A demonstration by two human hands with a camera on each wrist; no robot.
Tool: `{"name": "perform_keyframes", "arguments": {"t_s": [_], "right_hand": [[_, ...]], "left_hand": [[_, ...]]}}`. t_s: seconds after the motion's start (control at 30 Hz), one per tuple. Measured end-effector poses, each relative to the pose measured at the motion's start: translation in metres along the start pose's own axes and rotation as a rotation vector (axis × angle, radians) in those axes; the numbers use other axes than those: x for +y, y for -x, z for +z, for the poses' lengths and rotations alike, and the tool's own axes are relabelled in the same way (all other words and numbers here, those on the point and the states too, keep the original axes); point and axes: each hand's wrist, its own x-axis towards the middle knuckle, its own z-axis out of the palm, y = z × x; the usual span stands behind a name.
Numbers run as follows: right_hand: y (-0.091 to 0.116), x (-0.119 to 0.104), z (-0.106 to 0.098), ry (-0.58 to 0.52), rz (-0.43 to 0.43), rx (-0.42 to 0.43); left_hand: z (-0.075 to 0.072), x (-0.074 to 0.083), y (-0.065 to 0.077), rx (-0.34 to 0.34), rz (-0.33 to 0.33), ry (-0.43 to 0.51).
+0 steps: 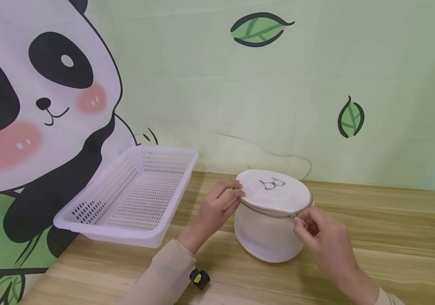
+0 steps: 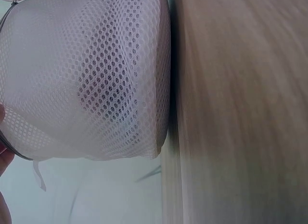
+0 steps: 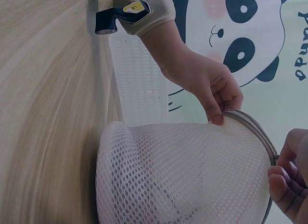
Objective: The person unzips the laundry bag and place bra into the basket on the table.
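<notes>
A round white mesh laundry bag [image 1: 268, 237] stands upright on the wooden table. Its lid [image 1: 267, 197] carries a small line drawing of glasses, and a grey zipper [image 1: 264, 212] runs round the top edge. My left hand [image 1: 219, 207] grips that edge at the left, fingers over the lid and thumb [image 3: 215, 115] against the side. At the front right of the rim, my right hand [image 1: 325, 239] pinches the zipper pull, which is mostly hidden by the fingertips. Through the mesh in the left wrist view, the bag [image 2: 96, 79] shows darker patches inside.
Left of the bag sits a white slotted plastic basket [image 1: 167, 212]. A black wrist device [image 1: 200, 278] with a yellow mark shows by the left sleeve [image 1: 167, 271]. Behind the table [image 1: 400, 237] hangs a green backdrop [image 1: 202, 84] with a panda and leaves.
</notes>
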Motion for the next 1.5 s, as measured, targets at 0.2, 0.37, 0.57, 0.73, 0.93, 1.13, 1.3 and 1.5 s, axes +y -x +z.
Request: {"name": "perform_keyframes", "arguments": {"t_s": [0.2, 0.37, 0.57, 0.73, 0.93, 1.13, 1.3, 1.5], "right_hand": [[0.000, 0.001, -0.001, 0.007, 0.002, -0.001], [-0.001, 0.002, -0.001, 0.009, 0.005, -0.002], [-0.001, 0.002, 0.000, 0.007, 0.007, -0.003], [0.000, 0.001, 0.000, -0.011, 0.013, -0.004], [0.000, 0.001, 0.001, -0.020, 0.019, -0.004], [0.000, -0.001, 0.000, -0.032, 0.033, -0.014], [0.001, -0.003, 0.000, -0.048, 0.039, -0.018], [0.001, -0.004, 0.000, -0.047, 0.031, -0.019]], "left_hand": [[-0.001, -0.001, 0.001, 0.009, -0.019, 0.019], [-0.002, -0.002, 0.001, 0.014, -0.020, 0.022], [-0.001, -0.003, 0.001, 0.008, -0.019, 0.013], [-0.001, -0.002, -0.001, -0.010, -0.004, -0.026], [-0.002, 0.000, 0.000, -0.039, 0.001, -0.053], [-0.002, 0.002, 0.001, -0.100, -0.020, -0.047], [-0.002, 0.005, 0.000, -0.137, -0.029, -0.053], [-0.003, 0.015, -0.007, -0.146, 0.001, -0.071]]}}
